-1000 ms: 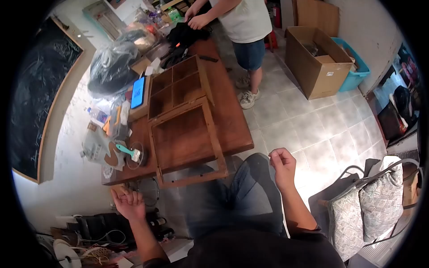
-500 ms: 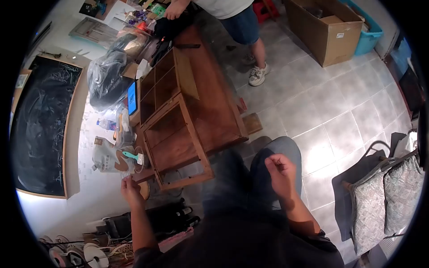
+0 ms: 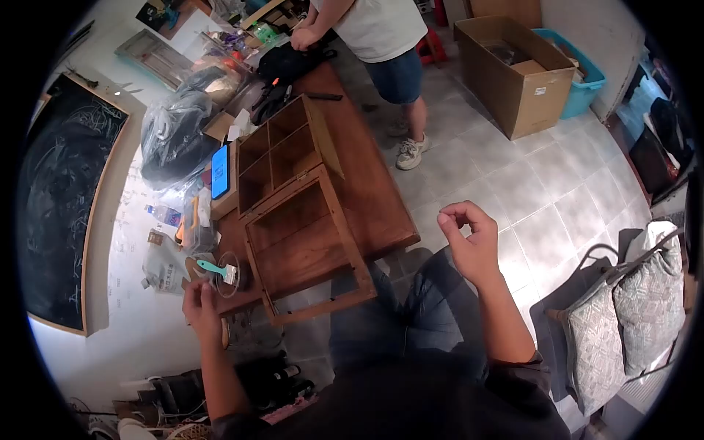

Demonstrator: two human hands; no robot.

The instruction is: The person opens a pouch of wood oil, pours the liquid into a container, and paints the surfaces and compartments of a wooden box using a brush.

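Note:
My left hand is at the table's left front corner with its fingers curled in; whatever they hold, if anything, is hidden. Just above it, a paintbrush with a teal handle lies across a round clear container. My right hand hangs in the air over the floor, right of the table, its thumb and fingers curled toward each other. I cannot make out anything in them. Between the hands, a wooden cabinet with compartments lies on the table, its hinged frame door swung open toward me past the table's front edge.
On the brown wooden table, a phone, plastic bags and a bottle crowd the wall side. Another person stands at the far end. A cardboard box and a cushioned chair are to the right.
My right hand has risen slightly and moved right. My left hand has shifted a little left. The view has tilted, and the other person's hands are now together over the black bag.

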